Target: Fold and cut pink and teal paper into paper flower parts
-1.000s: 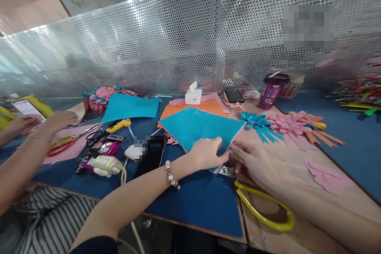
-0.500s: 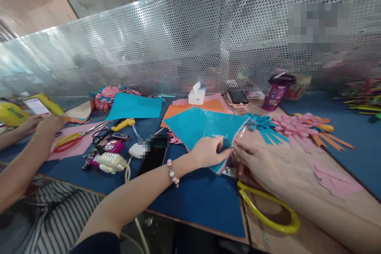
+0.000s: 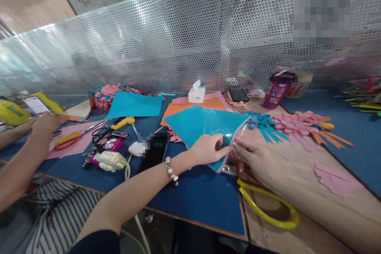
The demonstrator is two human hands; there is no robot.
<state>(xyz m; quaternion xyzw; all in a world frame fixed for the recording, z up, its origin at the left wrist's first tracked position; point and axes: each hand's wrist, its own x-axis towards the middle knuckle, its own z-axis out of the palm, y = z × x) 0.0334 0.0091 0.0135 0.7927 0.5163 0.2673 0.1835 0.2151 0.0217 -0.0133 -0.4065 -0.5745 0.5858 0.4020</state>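
Note:
A pack of blue paper (image 3: 205, 123) in a shiny clear plastic sleeve lies in front of me, with a thin pink edge along its right side. My left hand (image 3: 206, 150) rests over its lower part, thumb and fingers pinching near the right edge. My right hand (image 3: 253, 156) meets it there, its fingertips closed on the sleeve's edge. Beneath my right hand lies a pair of scissors with a large yellow handle (image 3: 276, 220); their blades are mostly hidden. A black phone (image 3: 154, 154) lies left of my left forearm.
Blue, pink and orange paper flowers (image 3: 294, 125) lie right. Behind stand a tissue box (image 3: 197, 94) and purple cup (image 3: 276, 93). Left are a yellow glue gun (image 3: 122, 123), power strip (image 3: 111, 161) and blue sheet (image 3: 135, 105). A co-worker's hands (image 3: 41, 125) are far left.
My hands stay at the sleeve's right edge, with only slight finger movement. The co-worker's hand at the left has shifted a little. The view has moved slightly.

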